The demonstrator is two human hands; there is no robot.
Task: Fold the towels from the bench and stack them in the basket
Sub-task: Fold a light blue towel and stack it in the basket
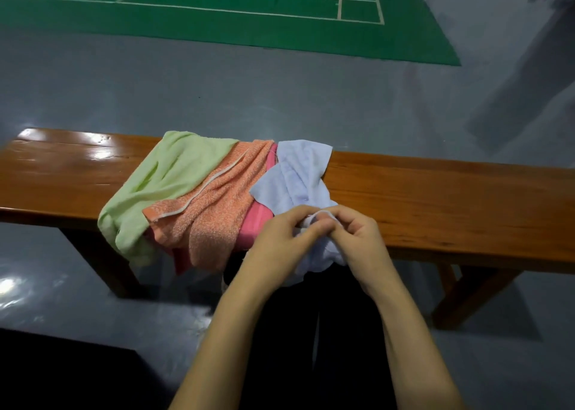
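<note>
A grey, glossy floor [280, 92] fills most of the view, with a green court mat [217, 20] marked by pale lines laid across its far side. A long wooden bench [435, 198], polished and orange-brown, is seen running from left to right across the middle of the picture. Four towels are heaped on the bench, slightly left of its centre, and their near edges are draped over its front edge. From left to right they are arranged so: a light green towel [168, 179], an orange towel [217, 204] with a pale hem that is overlapped onto the green one, a pink towel [255, 226] that is mostly covered by its neighbours, and a pale blue towel [298, 179] (crumpled, lying partly on the pink one and partly on bare wood). No towel is seen folded. Two bare forearms are extended from the bottom of the picture toward the blue towel. The near edge of that towel is pinched by the left hand [280, 238] and the right hand [357, 238], which are held close together at the bench's front edge with fingers curled round a small bunch of the cloth; the fingertips are nearly touching. Dark clothing is seen below the hands.
</note>
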